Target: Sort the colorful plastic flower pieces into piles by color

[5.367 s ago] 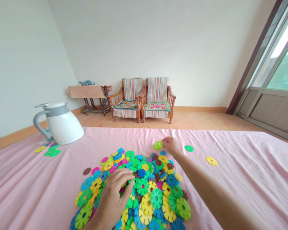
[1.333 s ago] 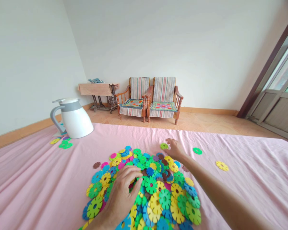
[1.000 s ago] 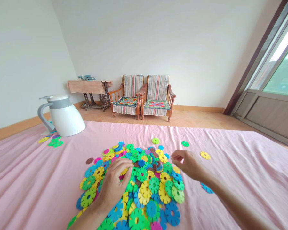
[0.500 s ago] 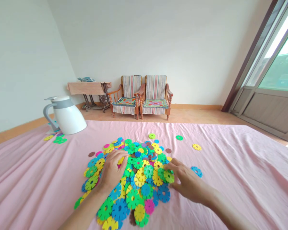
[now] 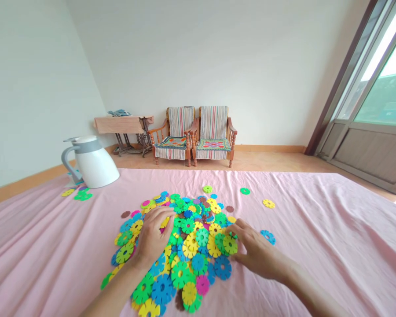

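Note:
A heap of notched plastic flower discs (image 5: 188, 225) in green, yellow, blue, pink and brown lies on the pink cloth (image 5: 317, 246). On the heap's left side rests my left hand (image 5: 156, 231), its fingers bent and its thumb apart, with nothing gripped. My right hand (image 5: 254, 246) is at the right edge, thumb and fingers spread around a lime-green disc (image 5: 230, 245) that lies on the heap. Its fingertips touch or nearly touch the discs there. Beyond the heap lie a loose lime-green disc (image 5: 207, 189) and a green disc (image 5: 245, 191).
A yellow disc (image 5: 269, 203) and a blue disc (image 5: 267, 237) lie to the right. At the far left stands a white and grey jug (image 5: 97, 167), with several discs (image 5: 82, 195) beside it. Two wooden armchairs (image 5: 213, 132) and a cloth-covered sewing table (image 5: 119, 125) stand behind.
My right hand has come back from the far lime-green disc to the heap's right edge, and its fingers have spread. That disc stays on the cloth. My left hand remains on the heap.

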Available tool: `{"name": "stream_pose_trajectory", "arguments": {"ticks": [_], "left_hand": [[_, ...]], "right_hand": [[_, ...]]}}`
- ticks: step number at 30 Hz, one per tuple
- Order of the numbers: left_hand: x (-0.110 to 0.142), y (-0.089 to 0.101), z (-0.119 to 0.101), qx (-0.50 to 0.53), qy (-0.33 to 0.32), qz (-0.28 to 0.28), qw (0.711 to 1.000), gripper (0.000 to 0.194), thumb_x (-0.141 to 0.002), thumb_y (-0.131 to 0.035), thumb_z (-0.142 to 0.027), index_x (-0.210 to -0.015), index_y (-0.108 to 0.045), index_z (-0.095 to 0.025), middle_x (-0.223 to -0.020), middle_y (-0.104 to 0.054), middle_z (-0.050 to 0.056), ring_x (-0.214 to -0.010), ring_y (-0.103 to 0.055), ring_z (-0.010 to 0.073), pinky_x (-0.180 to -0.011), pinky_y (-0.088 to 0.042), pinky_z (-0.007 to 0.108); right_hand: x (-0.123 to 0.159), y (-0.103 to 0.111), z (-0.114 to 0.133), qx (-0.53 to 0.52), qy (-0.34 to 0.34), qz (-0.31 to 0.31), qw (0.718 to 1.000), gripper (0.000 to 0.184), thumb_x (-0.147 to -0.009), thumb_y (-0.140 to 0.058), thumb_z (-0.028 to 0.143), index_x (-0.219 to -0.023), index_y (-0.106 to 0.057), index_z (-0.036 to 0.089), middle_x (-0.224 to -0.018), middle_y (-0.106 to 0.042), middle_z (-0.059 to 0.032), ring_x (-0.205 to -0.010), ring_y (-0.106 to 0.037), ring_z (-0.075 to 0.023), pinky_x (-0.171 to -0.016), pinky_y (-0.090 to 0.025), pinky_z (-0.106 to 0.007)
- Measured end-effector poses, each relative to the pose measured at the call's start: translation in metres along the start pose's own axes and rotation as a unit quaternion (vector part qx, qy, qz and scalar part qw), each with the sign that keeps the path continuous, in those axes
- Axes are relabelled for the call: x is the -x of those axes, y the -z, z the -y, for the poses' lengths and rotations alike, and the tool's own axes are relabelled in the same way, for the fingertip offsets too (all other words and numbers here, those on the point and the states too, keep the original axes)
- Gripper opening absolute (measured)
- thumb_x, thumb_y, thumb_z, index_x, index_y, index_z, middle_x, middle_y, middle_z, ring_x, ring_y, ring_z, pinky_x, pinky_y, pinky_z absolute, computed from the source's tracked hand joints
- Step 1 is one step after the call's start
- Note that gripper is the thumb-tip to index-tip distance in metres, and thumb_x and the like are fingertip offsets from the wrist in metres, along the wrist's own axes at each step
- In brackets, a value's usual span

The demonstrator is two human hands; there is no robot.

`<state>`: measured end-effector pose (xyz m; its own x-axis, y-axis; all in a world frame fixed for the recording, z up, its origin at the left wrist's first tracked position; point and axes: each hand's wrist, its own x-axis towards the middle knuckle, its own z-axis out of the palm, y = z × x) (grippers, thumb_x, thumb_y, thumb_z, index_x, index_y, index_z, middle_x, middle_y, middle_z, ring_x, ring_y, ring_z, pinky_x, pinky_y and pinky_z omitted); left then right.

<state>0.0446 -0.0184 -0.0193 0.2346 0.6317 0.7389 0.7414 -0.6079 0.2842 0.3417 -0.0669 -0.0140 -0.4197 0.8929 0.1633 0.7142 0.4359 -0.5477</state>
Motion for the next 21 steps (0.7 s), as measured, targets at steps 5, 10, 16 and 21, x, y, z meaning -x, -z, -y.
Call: {"name": "stream_pose_trajectory", "arguments": {"ticks": [5,10,16,21], "left_hand": [[-0.009,-0.003,-0.057,0.057,-0.013,0.135,0.989,0.011,-0.086,-0.059,-0.022,-0.094,-0.065,-0.023,-0.094,-0.065,0.004,-0.095,-0.057,0.0205,-0.089,-0.044,0.038],[-0.018,-0.030,-0.104,0.090,-0.045,0.289,0.952,0.025,-0.075,-0.073,-0.028,-0.098,-0.067,-0.025,-0.094,-0.062,0.003,-0.094,-0.054,0.0223,-0.090,-0.041,0.040],[-0.022,-0.063,-0.116,0.017,-0.046,0.344,0.938,0.031,-0.071,-0.074,-0.041,-0.093,-0.066,-0.022,-0.092,-0.059,0.005,-0.093,-0.052,0.0265,-0.083,-0.039,0.043],[-0.022,-0.072,-0.115,-0.005,-0.014,0.352,0.936,0.029,-0.070,-0.074,-0.038,-0.093,-0.064,-0.022,-0.092,-0.059,0.005,-0.093,-0.052,0.0271,-0.084,-0.038,0.044]], "right_hand": [[-0.009,0.011,-0.028,-0.050,-0.019,-0.098,0.994,0.025,-0.079,-0.052,0.022,-0.103,-0.058,0.020,-0.089,-0.060,-0.0037,-0.071,-0.059,-0.0148,-0.067,-0.049,-0.031],[-0.019,0.015,-0.077,-0.062,-0.137,-0.245,0.958,0.020,-0.074,-0.052,0.031,-0.084,-0.063,0.018,-0.066,-0.060,-0.0008,-0.059,-0.056,-0.0157,-0.059,-0.045,-0.030],[-0.016,0.012,-0.125,-0.067,-0.192,-0.293,0.934,0.023,-0.073,-0.047,0.034,-0.080,-0.061,0.017,-0.061,-0.058,-0.0005,-0.053,-0.055,-0.0153,-0.054,-0.043,-0.029],[-0.015,0.005,-0.136,-0.074,-0.205,-0.300,0.929,0.025,-0.072,-0.047,0.035,-0.079,-0.062,0.017,-0.060,-0.057,0.0002,-0.052,-0.054,-0.0152,-0.054,-0.041,-0.029]]}}
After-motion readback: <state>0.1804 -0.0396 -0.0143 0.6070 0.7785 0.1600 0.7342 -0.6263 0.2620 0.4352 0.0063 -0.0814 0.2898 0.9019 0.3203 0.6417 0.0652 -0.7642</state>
